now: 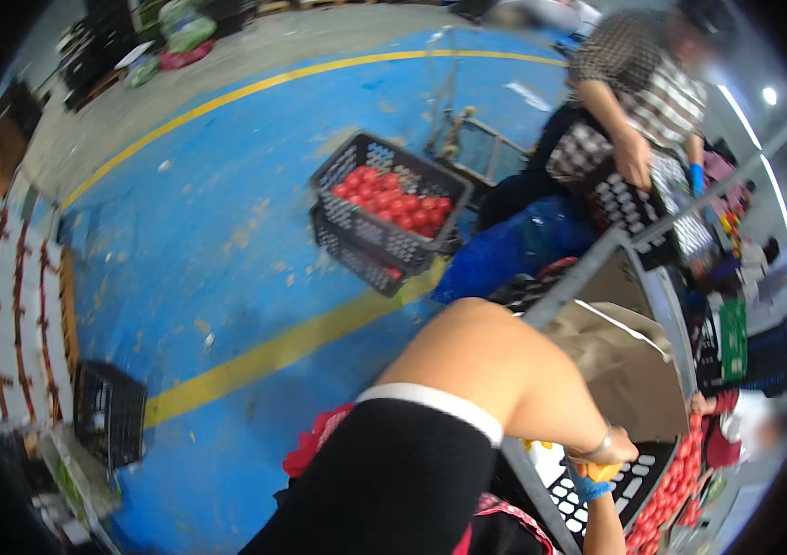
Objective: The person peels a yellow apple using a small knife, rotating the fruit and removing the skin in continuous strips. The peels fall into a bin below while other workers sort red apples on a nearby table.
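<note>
At lower right, the right hand grips a yellow object over a black crate beside red tomatoes. The left hand, blue-gloved, reaches beneath; its grip cannot be told. Judged: sorting step; next, careful placing.

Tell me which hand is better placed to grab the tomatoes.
Left, probably. The bare left hand lies nearest the tomatoes, while the gloved right hand sits beneath it, gripping a yellow thing.

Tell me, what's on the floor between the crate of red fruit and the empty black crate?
Between the crate of red fruit and the empty black crate, the head view shows blue floor crossed by a yellow line.
</note>
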Action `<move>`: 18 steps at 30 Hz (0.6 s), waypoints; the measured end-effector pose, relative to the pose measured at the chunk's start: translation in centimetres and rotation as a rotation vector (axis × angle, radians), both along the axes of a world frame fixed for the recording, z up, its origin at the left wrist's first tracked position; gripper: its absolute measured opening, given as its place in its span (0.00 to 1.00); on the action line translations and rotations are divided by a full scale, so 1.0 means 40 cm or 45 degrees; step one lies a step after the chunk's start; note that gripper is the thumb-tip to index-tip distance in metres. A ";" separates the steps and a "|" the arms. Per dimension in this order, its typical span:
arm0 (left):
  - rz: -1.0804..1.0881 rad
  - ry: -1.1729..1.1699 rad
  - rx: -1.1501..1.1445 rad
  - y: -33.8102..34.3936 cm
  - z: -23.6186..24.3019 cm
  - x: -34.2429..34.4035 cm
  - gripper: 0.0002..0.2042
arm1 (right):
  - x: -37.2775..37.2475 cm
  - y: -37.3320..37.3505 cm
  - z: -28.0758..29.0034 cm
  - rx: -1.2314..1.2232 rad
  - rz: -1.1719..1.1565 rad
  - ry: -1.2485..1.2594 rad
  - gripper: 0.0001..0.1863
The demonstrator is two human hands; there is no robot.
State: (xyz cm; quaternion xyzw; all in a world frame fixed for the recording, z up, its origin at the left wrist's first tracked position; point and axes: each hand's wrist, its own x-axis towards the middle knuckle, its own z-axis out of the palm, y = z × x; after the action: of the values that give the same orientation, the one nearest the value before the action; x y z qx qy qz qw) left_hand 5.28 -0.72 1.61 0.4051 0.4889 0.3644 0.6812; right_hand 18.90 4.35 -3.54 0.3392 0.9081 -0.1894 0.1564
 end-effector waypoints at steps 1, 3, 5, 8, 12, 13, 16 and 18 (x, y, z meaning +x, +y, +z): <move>-0.013 -0.025 0.004 -0.010 0.001 -0.005 0.22 | -0.013 -0.002 0.006 0.004 0.021 -0.001 0.15; -0.094 -0.078 0.016 -0.017 -0.014 -0.029 0.24 | -0.049 -0.002 0.016 0.011 0.102 0.003 0.16; -0.309 -0.133 0.008 -0.014 -0.012 -0.023 0.26 | -0.025 -0.010 0.056 0.028 0.083 -0.032 0.16; -0.460 -0.144 -0.175 -0.001 -0.050 -0.034 0.23 | -0.019 0.016 0.026 -0.040 0.121 0.008 0.17; -0.610 -0.099 -0.311 -0.019 -0.034 -0.050 0.23 | 0.031 0.025 0.060 -0.019 0.083 -0.015 0.18; -0.606 -0.083 -0.328 -0.025 -0.040 -0.049 0.23 | 0.034 0.030 0.046 -0.015 0.077 -0.041 0.21; -0.656 -0.055 -0.385 -0.033 -0.047 -0.060 0.23 | 0.039 0.031 0.062 0.063 0.037 0.001 0.22; -0.654 -0.042 -0.385 -0.038 -0.046 -0.059 0.24 | 0.050 0.040 0.048 0.049 0.045 0.052 0.21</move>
State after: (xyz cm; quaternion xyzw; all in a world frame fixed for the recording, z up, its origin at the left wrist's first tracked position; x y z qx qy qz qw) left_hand 2.90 -2.25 -0.24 0.4035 0.4080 0.1097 0.8116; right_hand 20.90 5.95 -1.61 0.3221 0.9205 -0.1759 0.1345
